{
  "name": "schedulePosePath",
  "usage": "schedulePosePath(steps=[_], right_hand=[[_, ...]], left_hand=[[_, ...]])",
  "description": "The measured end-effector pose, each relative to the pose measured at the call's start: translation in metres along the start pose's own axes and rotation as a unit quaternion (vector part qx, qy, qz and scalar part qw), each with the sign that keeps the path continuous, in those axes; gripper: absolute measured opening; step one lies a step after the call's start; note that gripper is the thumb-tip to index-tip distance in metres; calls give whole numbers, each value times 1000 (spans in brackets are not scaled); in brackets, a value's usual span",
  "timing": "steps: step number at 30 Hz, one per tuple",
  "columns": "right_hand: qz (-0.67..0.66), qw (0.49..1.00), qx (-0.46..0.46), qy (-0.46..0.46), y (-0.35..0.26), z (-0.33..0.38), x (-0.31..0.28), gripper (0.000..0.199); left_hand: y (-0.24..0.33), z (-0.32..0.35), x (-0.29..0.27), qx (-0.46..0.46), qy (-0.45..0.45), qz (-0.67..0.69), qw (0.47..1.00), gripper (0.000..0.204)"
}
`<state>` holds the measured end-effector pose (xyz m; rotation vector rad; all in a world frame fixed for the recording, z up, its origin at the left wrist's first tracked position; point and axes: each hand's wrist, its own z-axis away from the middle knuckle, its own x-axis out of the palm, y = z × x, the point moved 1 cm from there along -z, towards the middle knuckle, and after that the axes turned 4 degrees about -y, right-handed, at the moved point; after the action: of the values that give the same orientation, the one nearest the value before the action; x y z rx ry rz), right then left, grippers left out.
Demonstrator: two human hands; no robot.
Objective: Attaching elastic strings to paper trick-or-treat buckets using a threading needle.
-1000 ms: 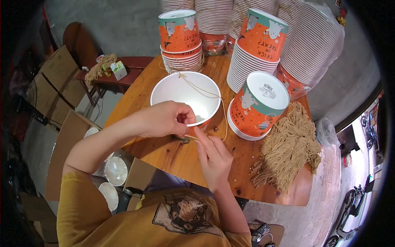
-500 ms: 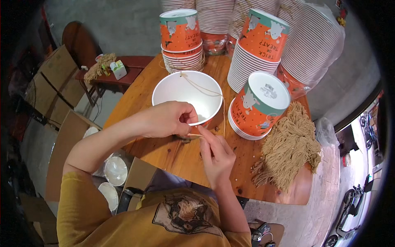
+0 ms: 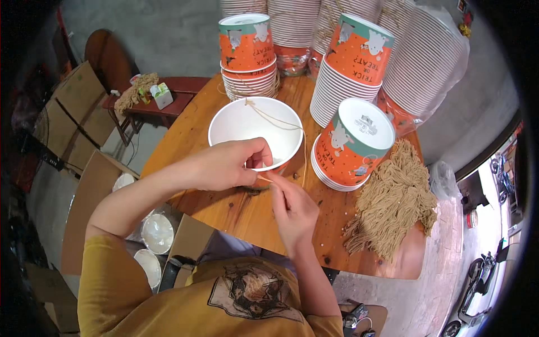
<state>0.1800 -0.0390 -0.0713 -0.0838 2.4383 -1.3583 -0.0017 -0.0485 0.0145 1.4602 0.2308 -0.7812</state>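
A white-lined paper bucket (image 3: 227,121) stands mouth up on the wooden table in front of me. A thin tan cord (image 3: 269,117) is fastened at its far rim, crosses the opening and hangs over the right side. My left hand (image 3: 227,164) is closed on the near rim, fingers reaching inside and thumb outside. Just outside that rim, my right hand (image 3: 296,210) pinches a short length of cord close to the left thumb. My fingertips partly hide where the cord meets the bucket wall.
Nested orange buckets (image 3: 351,146) stand upside down at the right, with taller stacks (image 3: 351,67) behind. A bundle of tan cords (image 3: 393,202) lies on the table (image 3: 236,216) at right. An open carton (image 3: 191,241) with wrapped white buckets sits below left.
My right hand has shifted slightly left and up, closer to the left thumb. The left hand stays at the near rim, and the bucket has barely moved.
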Motion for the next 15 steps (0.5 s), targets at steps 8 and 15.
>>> schedulePosePath(steps=[8, 15], right_hand=[[4, 990, 121, -74, 13, 6, -1, 15], [-28, 994, 76, -69, -3, 11, -9, 14]], left_hand=[[3, 6, 5, 119, 61, -90, 987, 34], [2, 24, 26, 271, 203, -414, 845, 31]])
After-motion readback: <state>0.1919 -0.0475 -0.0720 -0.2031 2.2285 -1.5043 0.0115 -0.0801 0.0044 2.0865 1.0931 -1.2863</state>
